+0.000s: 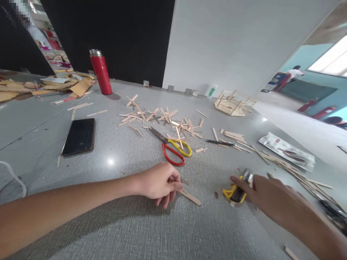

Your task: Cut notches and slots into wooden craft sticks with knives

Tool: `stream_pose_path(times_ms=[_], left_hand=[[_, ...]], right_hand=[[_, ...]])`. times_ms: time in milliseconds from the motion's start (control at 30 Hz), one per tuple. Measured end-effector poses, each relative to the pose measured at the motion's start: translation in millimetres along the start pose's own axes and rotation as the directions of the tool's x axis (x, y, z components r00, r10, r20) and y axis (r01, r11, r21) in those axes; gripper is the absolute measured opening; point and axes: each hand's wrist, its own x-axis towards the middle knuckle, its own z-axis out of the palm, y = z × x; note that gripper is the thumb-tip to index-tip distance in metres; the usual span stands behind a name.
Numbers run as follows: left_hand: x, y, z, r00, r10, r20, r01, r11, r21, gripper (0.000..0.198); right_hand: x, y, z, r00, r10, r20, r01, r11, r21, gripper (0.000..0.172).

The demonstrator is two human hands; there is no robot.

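Two bare hands are working along the bottom of the frame, and I am watching both from afar. The left hand [162, 184], lower centre, is curling its fingers and pinching one end of a flat wooden stick [191, 197] that is lying on the grey table [114, 224]. The right hand [268, 191], lower right, is blurring with motion; its fingertips are resting on a yellow and black cutter [235, 193], though I cannot tell whether they are gripping it. Red and yellow scissors [173, 148] are lying just above the left hand, with loose sticks [162, 117] scattering beyond them. A dark phone [79, 137] is sitting at centre left, and a red flask [101, 72] is standing in the upper left.
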Motion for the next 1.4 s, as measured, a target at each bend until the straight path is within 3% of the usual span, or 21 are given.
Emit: stream_pose_path(times_ms=[67,167,300,433,467,533,633,767,833,900,967,1033,1100,1200,1267,1400], left_hand=[[1.0,-1.3,0.1,1.0,0.008,-0.005,-0.009,1.0,-0.013,0.035],[2.4,-3.2,-0.1,1.0,0.011,-0.005,-0.011,1.0,-0.024,0.03],[2.9,-4.4,-0.4,1.0,0.012,0.011,-0.011,0.999,-0.03,0.026],[3.2,-5.5,-1.6,1.0,0.016,0.022,-0.015,1.0,-0.027,0.025],[3.3,-5.6,-1.9,1.0,0.017,0.025,-0.016,1.0,-0.026,0.025],[3.3,-5.7,-2.5,0.999,0.019,0.029,-0.018,1.0,-0.021,0.025],[2.9,-5.5,-3.0,0.999,0.02,0.028,-0.019,1.0,-0.014,0.024],[2.0,-5.6,-4.0,0.999,0.02,0.039,-0.019,1.0,-0.008,0.026],[1.5,-5.6,-5.0,0.999,0.02,0.043,-0.02,1.0,0.001,0.025],[1.0,-5.1,-6.4,0.998,0.021,0.051,-0.022,1.0,0.011,0.026],[0.7,-4.1,-8.1,0.997,0.022,0.07,-0.023,0.999,0.022,0.026],[0.5,-2.5,-9.7,0.996,0.021,0.091,-0.024,0.999,0.033,0.026],[0.4,-0.9,-10.7,0.994,0.022,0.105,-0.027,0.999,0.045,0.026],[0.1,0.7,-11.3,0.994,0.029,0.11,-0.036,0.997,0.063,0.024],[-0.1,0.9,-11.1,0.994,0.033,0.106,-0.04,0.997,0.07,0.024],[-0.3,0.0,-11.0,0.994,0.04,0.1,-0.048,0.996,0.079,0.023]], right_hand=[[-2.8,-15.4,6.9,0.996,-0.05,0.07,0.047,0.998,0.042,0.043],[-3.2,-32.9,8.6,0.975,-0.146,0.169,0.101,0.963,0.248,0.024],[-4.9,-53.0,-1.1,0.949,-0.165,0.27,-0.003,0.848,0.53,0.031],[-10.0,-67.5,-11.6,0.945,-0.126,0.303,-0.202,0.503,0.84,0.054],[-11.2,-69.3,-13.6,0.951,-0.105,0.29,-0.225,0.408,0.885,0.053],[-13.0,-71.2,-16.9,0.96,-0.034,0.279,-0.263,0.242,0.934,0.033],[-15.1,-73.3,-18.3,0.967,0.01,0.255,-0.255,0.097,0.962,0.027],[-21.1,-81.6,-8.4,0.978,0.007,0.21,-0.21,0.087,0.974,0.016],[-27.7,-89.0,-0.8,0.972,0.044,0.229,-0.233,0.1,0.967,0.027],[-36.8,-97.8,4.7,0.956,0.077,0.285,-0.294,0.183,0.938,0.041],[-46.7,-106.1,6.7,0.948,0.054,0.315,-0.315,0.31,0.897,0.04],[-55.5,-111.4,7.1,0.971,-0.036,0.238,-0.2,0.428,0.881,0.036],[-61.5,-112.5,8.7,0.984,-0.162,0.079,0.017,0.523,0.852,0.03],[-64.6,-109.5,15.5,0.937,-0.328,-0.124,0.304,0.583,0.753,0.016],[-64.2,-108.0,20.5,0.906,-0.381,-0.182,0.39,0.589,0.708,0.01],[-62.8,-109.1,24.0,0.899,-0.391,-0.197,0.411,0.597,0.689,0.01]])
